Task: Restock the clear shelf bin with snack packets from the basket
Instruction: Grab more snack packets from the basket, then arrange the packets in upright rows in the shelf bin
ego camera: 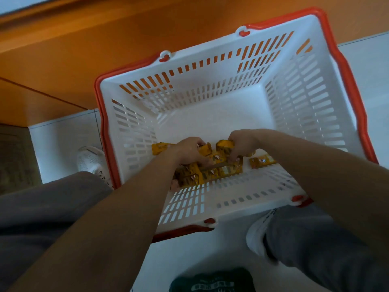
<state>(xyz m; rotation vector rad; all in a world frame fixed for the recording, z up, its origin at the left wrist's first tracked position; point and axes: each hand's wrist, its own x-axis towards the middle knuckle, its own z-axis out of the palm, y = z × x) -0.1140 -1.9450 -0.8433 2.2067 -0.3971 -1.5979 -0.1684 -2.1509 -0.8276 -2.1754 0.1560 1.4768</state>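
A white slotted basket (305,98) with an orange-red rim sits on the floor in front of me. Several yellow snack packets (212,173) lie heaped at its near side, and one more packet (262,161) lies apart to the right. Both hands are down inside the basket. My left hand (190,150) is closed around packets at the left of the heap. My right hand (242,144) grips packets at the top right of the heap. The clear shelf bin is not in view.
An orange wooden cabinet front (105,49) stands just behind the basket. The floor is white tile (63,140). My grey-trousered knees (48,203) and white shoes (92,161) flank the basket on both sides.
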